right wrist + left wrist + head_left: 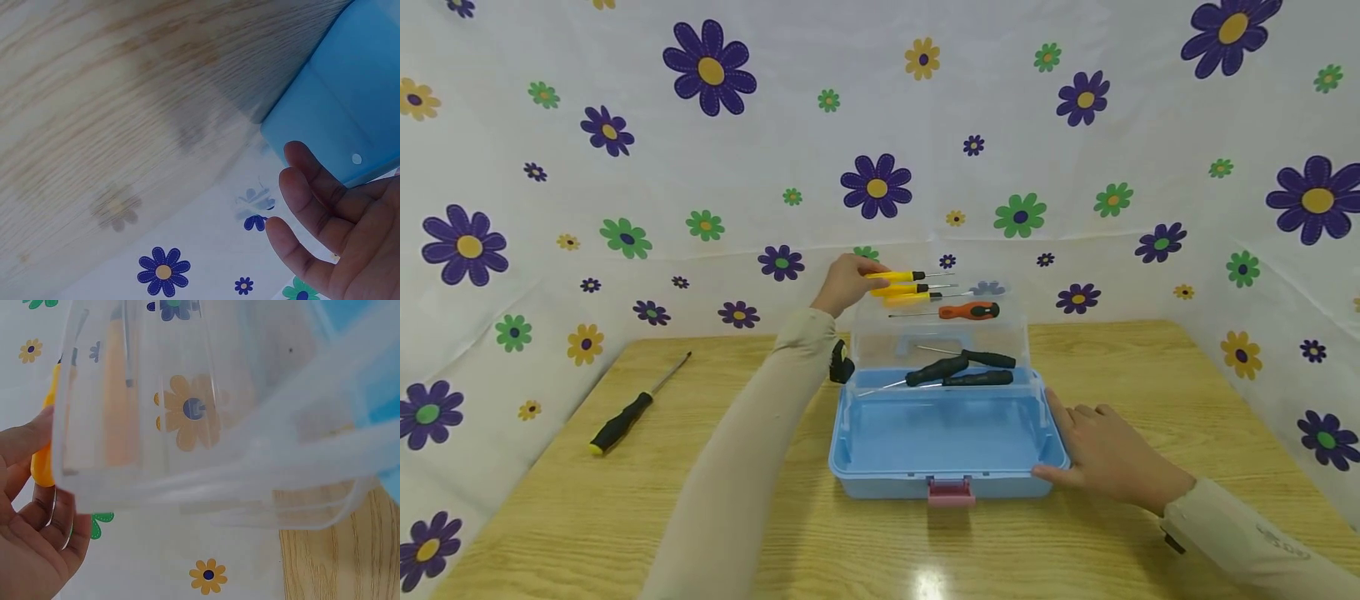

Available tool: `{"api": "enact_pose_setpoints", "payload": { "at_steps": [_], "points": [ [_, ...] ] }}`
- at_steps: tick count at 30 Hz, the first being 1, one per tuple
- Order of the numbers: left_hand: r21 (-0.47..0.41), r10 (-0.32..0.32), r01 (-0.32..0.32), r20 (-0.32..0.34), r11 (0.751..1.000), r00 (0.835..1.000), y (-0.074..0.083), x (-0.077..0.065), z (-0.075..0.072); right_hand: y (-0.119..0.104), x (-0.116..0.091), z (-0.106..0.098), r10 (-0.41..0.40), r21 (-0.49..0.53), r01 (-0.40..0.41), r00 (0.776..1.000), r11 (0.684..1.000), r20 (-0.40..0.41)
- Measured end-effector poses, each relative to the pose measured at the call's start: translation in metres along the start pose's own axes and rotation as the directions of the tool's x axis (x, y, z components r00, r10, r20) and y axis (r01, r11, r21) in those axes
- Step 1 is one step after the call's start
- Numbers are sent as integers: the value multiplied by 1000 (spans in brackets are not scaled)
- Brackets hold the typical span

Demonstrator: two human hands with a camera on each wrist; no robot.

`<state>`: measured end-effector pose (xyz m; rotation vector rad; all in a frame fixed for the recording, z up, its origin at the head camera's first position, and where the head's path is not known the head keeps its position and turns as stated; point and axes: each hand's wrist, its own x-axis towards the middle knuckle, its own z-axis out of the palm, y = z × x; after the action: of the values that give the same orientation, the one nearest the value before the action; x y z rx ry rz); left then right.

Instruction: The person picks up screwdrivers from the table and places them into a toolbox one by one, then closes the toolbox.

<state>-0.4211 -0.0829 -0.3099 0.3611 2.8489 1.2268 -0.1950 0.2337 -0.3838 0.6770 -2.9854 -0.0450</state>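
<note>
A blue toolbox (940, 487) stands with its clear trays raised. At the top tray (1015, 325), my left hand (842, 283) pinches a yellow-handled screwdriver (891, 276) by the handle. In the left wrist view, its yellow handle (42, 459) shows between thumb and fingers beside the clear tray wall. Two more yellow screwdrivers (910, 298) lie just below it, then an orange screwdriver (968, 311). Several black-handled screwdrivers (977, 378) rest in the lower tray. My right hand (1105, 450) touches the toolbox's right front corner, thumb at the front rim; its other fingers (306, 200) are loosely spread.
A large black screwdriver (621, 423) with a yellow end lies on the wooden table (572, 517) at the left. A black tape measure (841, 363) is beside the toolbox's left back corner. A pink latch (951, 493) hangs at the front. Flowered cloth (820, 158) surrounds the table.
</note>
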Motion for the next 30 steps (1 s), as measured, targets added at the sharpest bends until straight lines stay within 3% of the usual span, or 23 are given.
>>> {"api": "enact_pose_setpoints", "payload": {
  "at_steps": [11,22,30],
  "points": [
    [68,21,-23,31,997,999,0,7,5,1,0,1,-3,-15,3,1000,1000,3],
    [112,62,-67,44,991,997,16,11,11,2,1,2,4,-15,-4,1000,1000,6],
    [85,37,-42,65,995,997,30,12,21,1,1,1,8,-15,-8,1000,1000,13]
  ]
}}
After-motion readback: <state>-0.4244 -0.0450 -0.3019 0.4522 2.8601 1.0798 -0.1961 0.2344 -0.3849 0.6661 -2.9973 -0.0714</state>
